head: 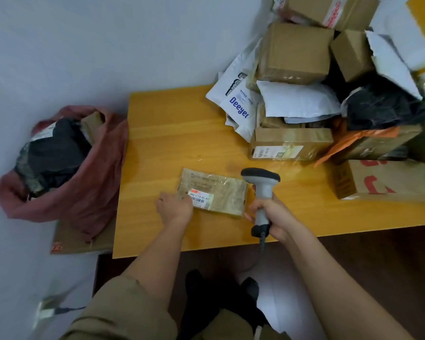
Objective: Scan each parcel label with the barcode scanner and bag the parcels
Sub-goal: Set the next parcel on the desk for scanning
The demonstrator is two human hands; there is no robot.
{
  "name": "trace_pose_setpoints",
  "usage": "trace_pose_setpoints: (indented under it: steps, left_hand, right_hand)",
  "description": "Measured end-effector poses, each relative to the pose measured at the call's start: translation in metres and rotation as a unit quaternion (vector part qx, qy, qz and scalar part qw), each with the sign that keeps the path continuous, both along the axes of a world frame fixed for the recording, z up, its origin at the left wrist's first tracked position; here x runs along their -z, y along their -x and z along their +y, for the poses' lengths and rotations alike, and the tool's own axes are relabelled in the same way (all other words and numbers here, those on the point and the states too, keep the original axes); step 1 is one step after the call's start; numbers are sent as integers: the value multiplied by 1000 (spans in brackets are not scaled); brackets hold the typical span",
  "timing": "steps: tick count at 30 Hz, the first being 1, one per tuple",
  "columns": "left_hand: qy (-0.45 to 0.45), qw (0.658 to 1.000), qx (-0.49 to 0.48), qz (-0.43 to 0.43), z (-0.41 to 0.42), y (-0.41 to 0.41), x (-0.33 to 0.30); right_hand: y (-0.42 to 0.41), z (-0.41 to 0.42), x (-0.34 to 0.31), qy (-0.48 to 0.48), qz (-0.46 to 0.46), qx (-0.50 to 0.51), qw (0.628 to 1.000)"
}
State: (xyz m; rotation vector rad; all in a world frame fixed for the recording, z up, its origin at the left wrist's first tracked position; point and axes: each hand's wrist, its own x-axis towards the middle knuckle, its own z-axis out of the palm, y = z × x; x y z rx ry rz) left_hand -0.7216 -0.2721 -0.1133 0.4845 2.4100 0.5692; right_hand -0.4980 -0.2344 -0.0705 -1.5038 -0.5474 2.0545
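Note:
A small flat brown parcel (pixel 221 192) lies near the front of the yellow wooden table (pixel 169 133), its white label with a barcode (pixel 201 198) facing up. My left hand (pixel 174 206) rests on the parcel's left edge beside the label, fingers laid over the corner. My right hand (pixel 271 214) grips the handle of a grey barcode scanner (pixel 261 190), whose dark head is held just right of the parcel. A dark red bag (pixel 66 168) stands open on the floor left of the table, with parcels inside.
A high pile of cardboard boxes (pixel 293 52) and white and black mailer bags (pixel 241 104) fills the table's right and back. A flat cardboard sheet (pixel 84 241) lies under the red bag. A wall stands behind the table. My feet show below the table's front edge.

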Motion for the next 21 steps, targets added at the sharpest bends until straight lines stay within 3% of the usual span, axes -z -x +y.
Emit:
trace_pose_setpoints:
  steps: [2,5,8,13,16,21]
  left_hand:
    - [-19,999,39,1,6,13,2]
    - [-32,984,46,-166,9,18,2]
    - [-7,971,45,-234,6,25,1]
    - [-27,916,-60,-395,-1,47,-16]
    - [-77,902,-82,-418,2,57,-35]
    - [-165,898,-137,-384,18,77,-67]
  right_hand:
    - [7,-3,5,29,0,0,1000]
    - [20,-7,13,55,14,11,998]
    - [30,-6,14,43,11,16,999]
    - [40,11,-11,3,-14,-8,1000]
    - [47,22,-34,-44,-73,-63,994]
    - [69,42,-88,-177,-197,-144,953]
